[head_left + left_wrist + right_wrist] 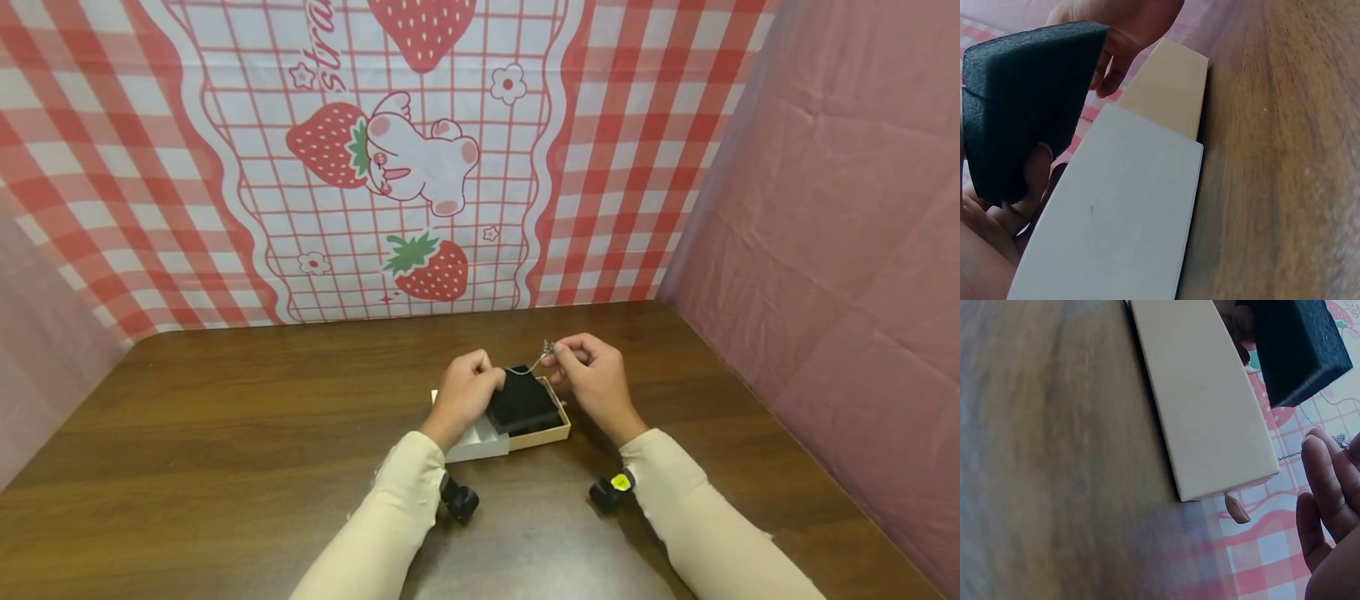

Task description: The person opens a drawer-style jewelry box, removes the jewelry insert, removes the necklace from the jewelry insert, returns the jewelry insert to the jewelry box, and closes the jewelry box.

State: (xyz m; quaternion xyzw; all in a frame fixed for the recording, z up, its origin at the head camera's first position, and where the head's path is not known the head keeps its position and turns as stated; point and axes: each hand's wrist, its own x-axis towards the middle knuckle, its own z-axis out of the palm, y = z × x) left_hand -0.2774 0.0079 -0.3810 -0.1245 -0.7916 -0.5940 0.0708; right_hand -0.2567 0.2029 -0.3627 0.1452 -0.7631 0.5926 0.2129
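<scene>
My left hand [467, 392] grips a black foam pad [522, 400], its thumb against the pad's face in the left wrist view. The pad is tilted up over a box with a white sleeve [1122, 206] and a tan drawer [1204, 394] pulled partly out to the right. A thin silver chain [525, 372] runs from the pad's far edge to my right hand [596, 379]. Between its thumb and fingers, the right hand pinches a small silver ornament [547, 348] on that chain. The pad hides most of the drawer's inside.
The box rests on a brown wooden table [225, 433]. From the drawer's end sticks out a small brownish tab [1238, 509]. Behind the table hangs a strawberry-print cloth [405, 167], with a pink cloth [840, 208] along the right side.
</scene>
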